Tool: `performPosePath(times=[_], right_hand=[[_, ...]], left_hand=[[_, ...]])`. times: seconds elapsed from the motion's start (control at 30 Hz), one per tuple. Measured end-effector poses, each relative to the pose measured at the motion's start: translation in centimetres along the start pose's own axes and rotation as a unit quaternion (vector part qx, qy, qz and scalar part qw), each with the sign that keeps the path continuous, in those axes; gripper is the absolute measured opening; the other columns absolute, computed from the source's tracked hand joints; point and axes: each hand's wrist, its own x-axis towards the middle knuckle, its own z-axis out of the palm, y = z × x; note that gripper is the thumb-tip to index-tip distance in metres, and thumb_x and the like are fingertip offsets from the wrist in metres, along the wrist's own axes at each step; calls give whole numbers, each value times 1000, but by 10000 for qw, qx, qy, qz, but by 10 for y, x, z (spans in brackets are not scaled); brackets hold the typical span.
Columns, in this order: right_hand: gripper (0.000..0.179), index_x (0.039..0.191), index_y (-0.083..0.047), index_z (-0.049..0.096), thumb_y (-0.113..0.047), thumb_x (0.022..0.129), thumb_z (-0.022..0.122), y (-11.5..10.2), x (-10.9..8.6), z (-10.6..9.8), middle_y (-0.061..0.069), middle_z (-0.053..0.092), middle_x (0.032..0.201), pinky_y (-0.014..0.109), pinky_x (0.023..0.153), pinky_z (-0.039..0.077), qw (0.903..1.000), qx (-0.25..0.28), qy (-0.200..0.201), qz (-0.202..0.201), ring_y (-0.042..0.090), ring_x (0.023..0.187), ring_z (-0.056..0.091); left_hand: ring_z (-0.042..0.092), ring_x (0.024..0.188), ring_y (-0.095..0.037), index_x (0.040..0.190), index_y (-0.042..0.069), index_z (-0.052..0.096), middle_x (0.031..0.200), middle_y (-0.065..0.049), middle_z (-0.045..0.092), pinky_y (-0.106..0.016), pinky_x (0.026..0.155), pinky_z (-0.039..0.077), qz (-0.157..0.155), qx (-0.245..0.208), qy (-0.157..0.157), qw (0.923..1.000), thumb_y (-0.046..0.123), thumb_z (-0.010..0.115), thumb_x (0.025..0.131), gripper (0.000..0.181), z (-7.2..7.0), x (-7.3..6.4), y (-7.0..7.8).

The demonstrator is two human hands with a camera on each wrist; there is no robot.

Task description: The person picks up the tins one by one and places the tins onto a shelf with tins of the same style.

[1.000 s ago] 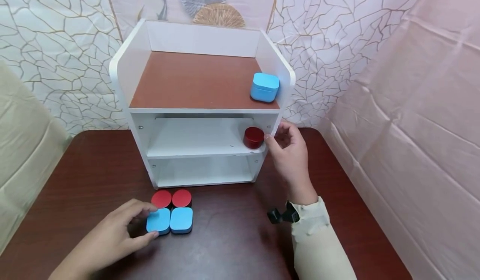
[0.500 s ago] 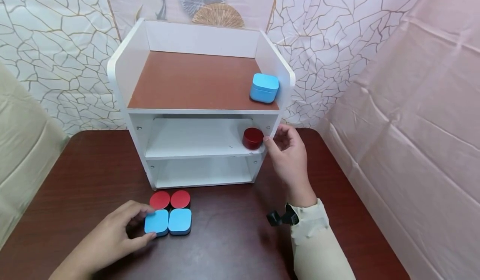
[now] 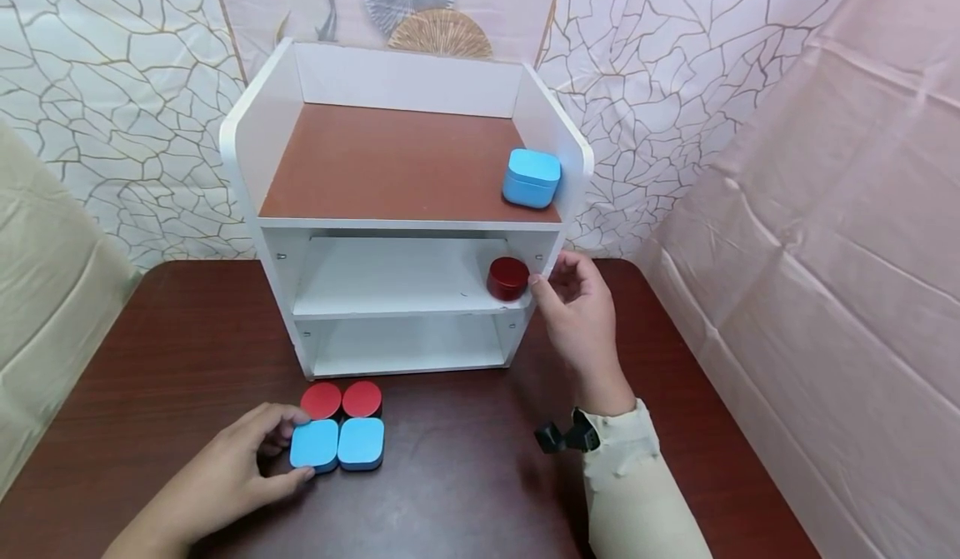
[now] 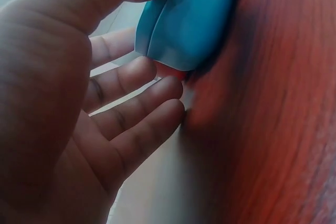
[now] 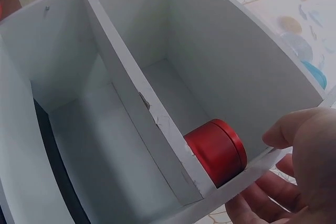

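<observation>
Head view: a white shelf unit (image 3: 405, 163) with a brown top stands towards the back of a dark reddish worktop (image 3: 465, 476). In front of the shelf unit's left half, four small containers form a tight block: the round left red tin (image 3: 321, 401) and right red tin (image 3: 362, 399) sit nearest the unit, and the square-cornered left blue box (image 3: 315, 443) and right blue box (image 3: 362, 442) sit farther out from it. A person's left grip (image 3: 236, 463), a bare hand, is partly open, thumb and forefinger at opposite sides of the left blue box, holding it lightly on the worktop; the left wrist view shows the other fingers loosely extended.

The right grip (image 3: 581, 321) is part-closed on the shelf unit's right side panel, thumb by its front edge, fingers around the outside. Close to that thumb, at the right end of the shelf unit's middle shelf, sits a dark red tin (image 3: 507, 279). On the unit's brown top, by its right wall, rests a lidded blue box (image 3: 532, 178).
</observation>
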Motion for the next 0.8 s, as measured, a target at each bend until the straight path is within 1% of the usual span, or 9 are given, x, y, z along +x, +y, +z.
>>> performPosePath(times=[0.1, 0.23, 0.33, 0.5, 0.6, 0.7, 0.8], right_hand=[[37, 127, -12, 64, -25, 96, 78, 0, 0, 0, 6, 64, 118, 30, 94, 57, 10000, 20, -8, -18, 23, 108, 64], [37, 127, -12, 64, -25, 96, 78, 1, 0, -1, 6, 64, 118, 28, 93, 57, 10000, 3, -16, -22, 23, 108, 64], [37, 127, -12, 64, -26, 96, 78, 2, 0, -1, 6, 64, 118, 29, 93, 57, 10000, 23, -35, -28, 23, 108, 64], [37, 127, -13, 64, -26, 96, 78, 2, 0, -1, 6, 65, 118, 31, 94, 57, 10000, 60, -46, -55, 23, 109, 64], [37, 127, -13, 64, -26, 96, 79, 2, 0, -1, 6, 65, 118, 33, 96, 57, 9999, 71, -50, -63, 23, 109, 64], [37, 127, -13, 64, -26, 96, 79, 2, 0, -1, 6, 64, 118, 35, 96, 57, 9999, 80, -68, -65, 23, 109, 64], [38, 127, -13, 64, -28, 95, 79, 2, 0, -1, 5, 64, 119, 35, 96, 58, 9999, 82, -94, -67, 23, 110, 64]], left_hand=[[62, 91, -2, 122, 28, 63, 102, 14, 58, -23, 78, 59, -68, -42, -42, 10000, 38, 96, 76, 58, 0, 1, -1], [62, 91, -1, 122, 28, 62, 102, 14, 58, -22, 79, 59, -79, -53, -44, 9999, 37, 97, 75, 60, 2, 1, -3], [62, 91, -1, 122, 27, 62, 102, 14, 59, -22, 79, 59, -80, -30, -35, 10000, 36, 98, 73, 61, 2, 1, -4], [62, 92, -1, 122, 26, 62, 103, 13, 59, -22, 80, 59, -191, -8, -104, 9998, 38, 98, 72, 63, 3, 2, -4], [61, 92, 0, 122, 26, 61, 103, 13, 58, -22, 79, 59, -147, 6, -92, 9998, 39, 98, 71, 64, 5, 2, -4], [59, 91, 1, 121, 26, 61, 103, 14, 58, -21, 79, 58, -24, 31, -33, 10000, 38, 99, 70, 65, 7, 2, -6], [58, 91, 1, 120, 27, 60, 102, 15, 57, -21, 78, 57, 4, 61, -12, 10000, 39, 100, 69, 65, 9, 1, -8]])
